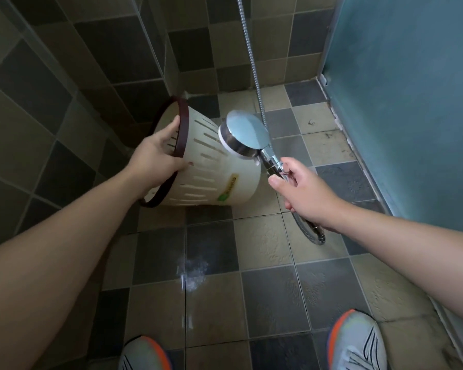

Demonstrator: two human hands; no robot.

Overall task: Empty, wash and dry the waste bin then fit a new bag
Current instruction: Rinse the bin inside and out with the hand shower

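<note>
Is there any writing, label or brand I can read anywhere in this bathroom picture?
Yellow and green sticker on the side of the waste bin: it carries print, but too small and blurred to read.
Shower head: no text visible.
Shoes: stripes only, no readable brand.
Nothing else bears writing.

A checkered grey-and-beige tiled floor (265,244) met matching tiled walls (64,62). A frosted teal glass panel (412,102) stood on the right; two grey-and-orange sneakers (357,343) showed below.
</note>
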